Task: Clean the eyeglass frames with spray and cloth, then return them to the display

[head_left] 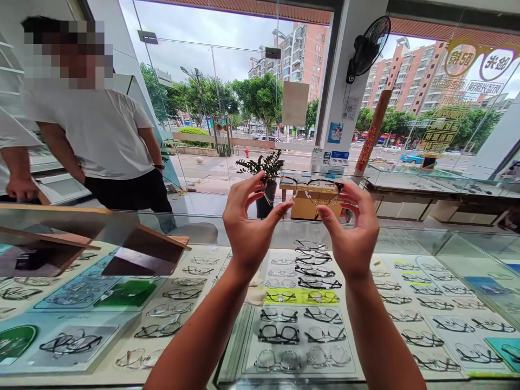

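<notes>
A pair of thin-framed glasses (301, 189) with clear lenses and a dark upper rim is held up in front of me, above the glass display counter (203, 235). My left hand (252, 222) grips its left end between thumb and fingers. At the right end, my right hand (352, 225) holds the frame in the same way, the thumb below the lens. Under the counter glass, rows of glasses (278, 333) lie on pale trays, several of them between my forearms.
Wooden-edged mirrors (144, 246) rest on the counter at the left. Behind it stands a person in a white shirt (105, 130), with another person's arm (18, 168) at the far left. A potted plant (264, 203) and a wall fan (368, 49) are farther back.
</notes>
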The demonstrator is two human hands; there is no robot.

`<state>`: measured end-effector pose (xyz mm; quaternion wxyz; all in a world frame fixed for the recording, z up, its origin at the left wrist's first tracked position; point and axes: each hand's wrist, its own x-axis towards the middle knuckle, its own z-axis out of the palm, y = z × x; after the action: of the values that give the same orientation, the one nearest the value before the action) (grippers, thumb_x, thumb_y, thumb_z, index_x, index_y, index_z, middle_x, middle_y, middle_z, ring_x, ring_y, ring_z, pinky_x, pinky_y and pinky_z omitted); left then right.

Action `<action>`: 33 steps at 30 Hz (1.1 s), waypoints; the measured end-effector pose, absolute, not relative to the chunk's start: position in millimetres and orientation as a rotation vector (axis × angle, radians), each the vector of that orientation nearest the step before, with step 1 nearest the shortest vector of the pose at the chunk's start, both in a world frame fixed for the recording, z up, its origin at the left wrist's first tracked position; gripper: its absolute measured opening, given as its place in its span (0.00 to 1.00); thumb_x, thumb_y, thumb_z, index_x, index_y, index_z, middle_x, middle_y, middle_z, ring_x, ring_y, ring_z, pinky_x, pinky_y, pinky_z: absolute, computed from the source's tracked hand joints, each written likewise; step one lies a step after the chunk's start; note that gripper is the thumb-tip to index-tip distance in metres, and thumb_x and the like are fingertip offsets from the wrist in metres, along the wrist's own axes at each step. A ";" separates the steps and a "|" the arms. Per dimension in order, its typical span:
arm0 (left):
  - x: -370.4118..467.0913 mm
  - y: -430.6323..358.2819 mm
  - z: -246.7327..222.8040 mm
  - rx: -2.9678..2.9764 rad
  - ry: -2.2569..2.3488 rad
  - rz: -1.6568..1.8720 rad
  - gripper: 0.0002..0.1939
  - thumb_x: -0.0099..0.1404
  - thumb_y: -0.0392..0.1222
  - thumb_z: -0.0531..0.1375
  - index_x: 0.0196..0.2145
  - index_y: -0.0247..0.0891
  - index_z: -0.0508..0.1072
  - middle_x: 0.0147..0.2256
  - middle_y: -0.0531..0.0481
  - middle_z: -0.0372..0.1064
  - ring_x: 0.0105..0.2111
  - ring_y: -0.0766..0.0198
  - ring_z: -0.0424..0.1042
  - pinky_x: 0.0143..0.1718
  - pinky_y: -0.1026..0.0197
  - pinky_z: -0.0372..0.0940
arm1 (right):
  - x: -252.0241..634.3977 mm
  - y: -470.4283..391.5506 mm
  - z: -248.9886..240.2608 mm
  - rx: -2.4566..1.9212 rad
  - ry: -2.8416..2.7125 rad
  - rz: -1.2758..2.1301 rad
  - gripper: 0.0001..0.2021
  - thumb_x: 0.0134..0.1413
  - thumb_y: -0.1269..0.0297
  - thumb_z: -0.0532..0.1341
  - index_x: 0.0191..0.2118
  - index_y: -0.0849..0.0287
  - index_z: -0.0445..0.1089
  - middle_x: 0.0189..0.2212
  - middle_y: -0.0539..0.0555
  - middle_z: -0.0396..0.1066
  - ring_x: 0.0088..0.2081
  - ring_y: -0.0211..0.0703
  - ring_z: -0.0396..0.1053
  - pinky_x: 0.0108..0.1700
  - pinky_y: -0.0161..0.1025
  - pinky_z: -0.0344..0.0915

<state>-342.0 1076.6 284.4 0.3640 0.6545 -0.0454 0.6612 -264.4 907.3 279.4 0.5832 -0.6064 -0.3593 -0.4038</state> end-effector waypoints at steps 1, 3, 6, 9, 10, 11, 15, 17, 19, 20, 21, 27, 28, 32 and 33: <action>-340.0 1078.0 283.5 1.688 -0.118 1.693 0.34 0.59 0.52 0.76 0.60 0.46 0.75 0.53 0.44 0.74 0.51 0.56 0.77 0.54 0.52 0.77 | -262.6 908.2 278.5 -1.419 -0.842 -0.944 0.27 0.61 0.51 0.70 0.63 0.49 0.68 0.56 0.57 0.74 0.53 0.53 0.75 0.55 0.56 0.75; -336.1 1080.9 281.7 1.693 -0.137 1.705 0.34 0.59 0.52 0.76 0.61 0.46 0.75 0.54 0.44 0.74 0.54 0.55 0.77 0.55 0.51 0.77 | -259.6 909.0 277.3 -1.418 -0.854 -0.973 0.27 0.62 0.51 0.70 0.63 0.48 0.68 0.56 0.57 0.73 0.54 0.54 0.75 0.56 0.57 0.75; -331.6 1085.0 279.0 1.693 -0.177 1.785 0.35 0.60 0.53 0.75 0.62 0.47 0.73 0.57 0.44 0.73 0.58 0.52 0.75 0.59 0.47 0.75 | -258.0 908.3 277.0 -1.409 -0.884 -1.068 0.28 0.62 0.52 0.70 0.65 0.45 0.66 0.59 0.57 0.72 0.58 0.57 0.73 0.58 0.59 0.74; -329.0 1088.6 276.9 1.700 -0.195 1.835 0.36 0.60 0.53 0.75 0.63 0.47 0.72 0.58 0.44 0.73 0.60 0.51 0.74 0.62 0.44 0.73 | -259.1 907.4 277.4 -1.397 -0.926 -1.122 0.28 0.63 0.54 0.70 0.65 0.43 0.65 0.60 0.56 0.72 0.61 0.58 0.71 0.60 0.60 0.74; -328.6 1089.3 276.6 1.702 -0.198 1.839 0.36 0.60 0.52 0.75 0.63 0.47 0.71 0.58 0.44 0.73 0.61 0.51 0.74 0.62 0.44 0.73 | -259.6 907.3 277.4 -1.393 -0.933 -1.128 0.28 0.63 0.54 0.70 0.65 0.43 0.65 0.60 0.56 0.72 0.61 0.58 0.71 0.60 0.61 0.74; -328.3 1089.7 276.4 1.700 -0.202 1.839 0.36 0.60 0.52 0.75 0.63 0.47 0.71 0.58 0.44 0.73 0.60 0.51 0.74 0.62 0.44 0.73 | -260.0 907.4 277.4 -1.393 -0.934 -1.132 0.28 0.63 0.54 0.70 0.66 0.43 0.65 0.60 0.56 0.72 0.61 0.58 0.72 0.60 0.61 0.74; -325.8 1088.1 276.8 1.632 -0.230 1.756 0.35 0.59 0.52 0.76 0.61 0.47 0.73 0.57 0.44 0.74 0.58 0.53 0.76 0.61 0.46 0.74 | -261.8 907.3 277.5 -1.439 -0.878 -1.138 0.29 0.62 0.51 0.70 0.66 0.43 0.65 0.59 0.57 0.72 0.58 0.58 0.73 0.58 0.62 0.75; -322.5 1086.6 276.1 1.600 -0.246 1.638 0.34 0.60 0.52 0.76 0.61 0.47 0.74 0.57 0.43 0.75 0.57 0.54 0.77 0.59 0.49 0.76 | -264.1 905.9 278.1 -1.451 -0.855 -1.147 0.28 0.62 0.51 0.70 0.65 0.44 0.66 0.58 0.57 0.72 0.56 0.58 0.73 0.58 0.62 0.74; -318.2 1085.6 274.3 1.584 -0.253 1.510 0.34 0.61 0.52 0.75 0.62 0.47 0.73 0.56 0.42 0.77 0.56 0.54 0.78 0.58 0.51 0.77 | -267.5 903.9 279.3 -1.448 -0.850 -1.173 0.28 0.62 0.52 0.71 0.65 0.43 0.66 0.57 0.57 0.72 0.57 0.59 0.72 0.59 0.63 0.72; -316.0 1085.4 273.1 1.577 -0.251 1.454 0.33 0.61 0.53 0.74 0.62 0.47 0.73 0.56 0.42 0.77 0.56 0.54 0.78 0.57 0.51 0.77 | -269.3 902.9 280.0 -1.447 -0.850 -1.192 0.28 0.61 0.53 0.71 0.65 0.43 0.67 0.57 0.56 0.72 0.57 0.59 0.72 0.60 0.63 0.71; -314.1 1085.2 271.9 1.569 -0.246 1.404 0.33 0.62 0.53 0.74 0.62 0.47 0.74 0.55 0.41 0.78 0.56 0.54 0.78 0.57 0.51 0.77 | -270.9 901.9 280.6 -1.447 -0.851 -1.213 0.28 0.61 0.53 0.71 0.65 0.43 0.67 0.57 0.56 0.72 0.57 0.60 0.71 0.61 0.63 0.70; -312.0 1079.6 269.6 1.461 -0.191 1.237 0.34 0.56 0.51 0.78 0.59 0.47 0.78 0.54 0.42 0.79 0.53 0.55 0.79 0.51 0.54 0.78 | -271.1 900.0 283.1 -1.482 -0.811 -1.297 0.27 0.62 0.50 0.71 0.63 0.48 0.69 0.54 0.58 0.74 0.54 0.59 0.73 0.58 0.62 0.72; -312.7 1078.0 270.1 1.433 -0.180 1.230 0.34 0.55 0.50 0.78 0.58 0.47 0.78 0.53 0.43 0.79 0.52 0.55 0.79 0.51 0.55 0.78 | -269.8 900.3 283.3 -1.478 -0.810 -1.299 0.27 0.62 0.50 0.71 0.63 0.49 0.69 0.54 0.58 0.74 0.54 0.58 0.73 0.57 0.61 0.72; -315.9 1072.0 272.8 1.361 -0.160 1.239 0.34 0.53 0.47 0.79 0.57 0.47 0.79 0.53 0.44 0.79 0.53 0.56 0.78 0.54 0.55 0.77 | -266.0 901.8 283.4 -1.436 -0.825 -1.268 0.26 0.61 0.52 0.72 0.62 0.49 0.70 0.54 0.57 0.75 0.53 0.56 0.74 0.57 0.58 0.72; -317.0 1070.8 273.4 1.359 -0.157 1.254 0.34 0.53 0.47 0.79 0.57 0.47 0.79 0.53 0.44 0.79 0.54 0.56 0.77 0.55 0.54 0.76 | -265.5 902.1 283.3 -1.425 -0.830 -1.249 0.26 0.61 0.53 0.72 0.62 0.49 0.70 0.54 0.57 0.75 0.54 0.56 0.74 0.57 0.57 0.72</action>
<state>-317.0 1070.8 273.4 0.5998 0.5860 -0.0677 0.5407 -265.5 902.1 283.3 0.5111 -0.5921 -0.3450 -0.5188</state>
